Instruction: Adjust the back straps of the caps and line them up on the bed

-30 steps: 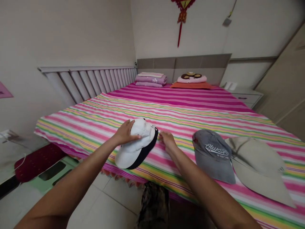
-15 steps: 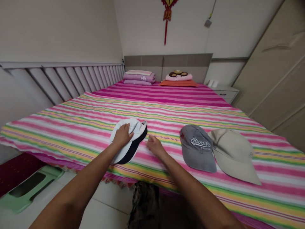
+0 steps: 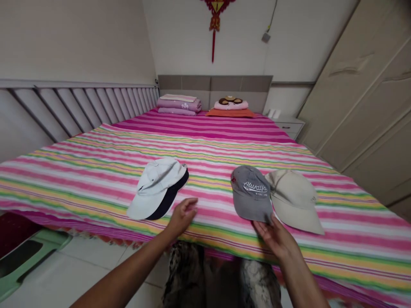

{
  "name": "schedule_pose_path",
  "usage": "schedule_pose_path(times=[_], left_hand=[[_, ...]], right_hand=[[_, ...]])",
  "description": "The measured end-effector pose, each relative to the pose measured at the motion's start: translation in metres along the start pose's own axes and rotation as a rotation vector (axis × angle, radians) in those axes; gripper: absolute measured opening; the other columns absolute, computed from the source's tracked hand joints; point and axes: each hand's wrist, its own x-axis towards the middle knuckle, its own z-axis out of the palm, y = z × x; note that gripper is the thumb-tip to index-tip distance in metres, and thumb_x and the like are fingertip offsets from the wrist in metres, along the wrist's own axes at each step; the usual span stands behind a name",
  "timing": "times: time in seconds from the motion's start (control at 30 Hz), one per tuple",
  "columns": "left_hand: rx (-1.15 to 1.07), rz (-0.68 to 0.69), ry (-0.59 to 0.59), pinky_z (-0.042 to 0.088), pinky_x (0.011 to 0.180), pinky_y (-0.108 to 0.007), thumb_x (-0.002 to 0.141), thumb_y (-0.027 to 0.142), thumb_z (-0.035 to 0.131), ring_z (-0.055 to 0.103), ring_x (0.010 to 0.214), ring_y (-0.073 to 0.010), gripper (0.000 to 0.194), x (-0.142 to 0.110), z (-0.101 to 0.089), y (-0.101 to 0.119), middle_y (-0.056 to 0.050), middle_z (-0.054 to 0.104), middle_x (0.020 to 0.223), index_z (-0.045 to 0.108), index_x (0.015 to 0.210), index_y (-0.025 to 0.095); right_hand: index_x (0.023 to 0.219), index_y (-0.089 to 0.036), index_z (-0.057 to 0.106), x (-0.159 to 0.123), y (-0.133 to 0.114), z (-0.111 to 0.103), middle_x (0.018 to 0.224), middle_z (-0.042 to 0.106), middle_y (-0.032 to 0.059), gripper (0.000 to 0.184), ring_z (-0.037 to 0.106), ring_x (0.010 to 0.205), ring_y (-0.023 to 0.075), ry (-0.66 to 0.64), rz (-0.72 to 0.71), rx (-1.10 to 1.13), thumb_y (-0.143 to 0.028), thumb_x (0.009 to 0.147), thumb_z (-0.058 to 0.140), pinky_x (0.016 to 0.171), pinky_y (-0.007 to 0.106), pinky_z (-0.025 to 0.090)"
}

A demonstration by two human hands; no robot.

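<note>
Cap [image 3: 154, 182] released, right hand [image 3: 276, 237] — at gray brim [image 3: 253, 209]

Bed [image 3: 102, 171] was made up in loud stripes: the near sheet [image 3: 205, 149] ran pink, white, yellow and green, and a magenta striped bit [image 3: 205, 126] took over toward the headboard end. Near the close edge, left of middle, sat a white cap [image 3: 150, 188], brim angled toward that edge, with dark material showing along its right side. Over to the right a gray cap [image 3: 248, 196] lay right up against a beige cap [image 3: 293, 199]. Far end had folded purple bedding [image 3: 176, 107] and a flat orange piece [image 3: 229, 113].
</note>
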Motion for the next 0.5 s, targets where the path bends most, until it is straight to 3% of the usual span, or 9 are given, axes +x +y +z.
schedule_pose_path(times=[0.07, 0.13, 0.2, 0.27, 0.33, 0.43, 0.5], left_hand=[[-0.363, -0.295, -0.057, 0.042, 0.085, -0.038, 0.060, 0.034, 0.069, 0.059, 0.088, -0.0217, 0.044, 0.004, 0.030, 0.001, -0.012, 0.062, 0.096, 0.056, 0.098, 0.014], [-0.635, -0.468, -0.095, 0.041, 0.085, -0.036, 0.062, 0.039, 0.069, 0.060, 0.088, -0.0206, 0.047, 0.012, 0.049, 0.005, -0.014, 0.061, 0.098, 0.054, 0.098, 0.013], [-0.817, -0.577, -0.161, 0.040, 0.087, -0.036, 0.065, 0.049, 0.062, 0.059, 0.093, -0.0220, 0.048, 0.023, 0.057, 0.011, -0.016, 0.060, 0.101, 0.055, 0.095, 0.012], [-0.948, -0.603, -0.244, 0.040, 0.087, -0.037, 0.068, 0.057, 0.055, 0.058, 0.097, -0.0246, 0.052, 0.034, 0.055, 0.019, -0.017, 0.061, 0.100, 0.056, 0.092, 0.011], [-1.043, -0.540, -0.287, 0.041, 0.086, -0.038, 0.069, 0.055, 0.054, 0.057, 0.098, -0.0261, 0.050, 0.040, 0.047, 0.027, -0.015, 0.064, 0.096, 0.057, 0.092, 0.011], [-1.082, -0.458, -0.290, 0.043, 0.084, -0.037, 0.064, 0.039, 0.063, 0.060, 0.092, -0.0258, 0.038, 0.038, 0.036, 0.037, -0.011, 0.067, 0.088, 0.059, 0.091, 0.012], [-1.070, -0.398, -0.336, 0.045, 0.080, -0.035, 0.056, 0.027, 0.069, 0.062, 0.085, -0.0247, 0.039, 0.026, 0.032, 0.043, -0.010, 0.067, 0.083, 0.060, 0.090, 0.012]], right_hand=[[0.062, -0.022, 0.051, 0.007, -0.003, 0.019, 0.056, 0.063, -0.0029, 0.016, 0.061, 0.052, 0.0138, -0.057, 0.063, 0.052, -0.017, 0.069, 0.064, 0.056, 0.030, 0.053], [0.061, -0.022, 0.051, 0.003, -0.004, 0.032, 0.053, 0.061, -0.0055, 0.017, 0.058, 0.048, 0.0101, -0.097, 0.098, 0.099, -0.014, 0.068, 0.065, 0.055, 0.025, 0.052], [0.066, -0.022, 0.056, -0.014, 0.001, 0.035, 0.059, 0.064, -0.0053, 0.014, 0.060, 0.053, 0.0098, -0.142, 0.118, 0.139, -0.017, 0.066, 0.068, 0.057, 0.023, 0.052], [0.074, -0.023, 0.060, -0.040, 0.015, 0.027, 0.069, 0.068, -0.0024, 0.017, 0.062, 0.063, 0.0128, -0.214, 0.140, 0.141, -0.024, 0.062, 0.072, 0.061, 0.025, 0.051], [0.077, -0.022, 0.063, -0.066, 0.035, 0.010, 0.077, 0.069, 0.0008, 0.021, 0.063, 0.069, 0.0163, -0.363, 0.167, 0.044, -0.030, 0.061, 0.073, 0.063, 0.028, 0.050], [0.076, -0.021, 0.066, -0.088, 0.058, -0.018, 0.072, 0.068, 0.0025, 0.022, 0.062, 0.064, 0.0185, -0.465, 0.133, -0.272, -0.033, 0.059, 0.073, 0.061, 0.029, 0.047], [0.071, -0.020, 0.067, -0.090, 0.057, -0.029, 0.069, 0.067, 0.0031, 0.021, 0.062, 0.068, 0.0221, -0.562, 0.031, -0.500, -0.034, 0.056, 0.074, 0.066, 0.033, 0.047]])
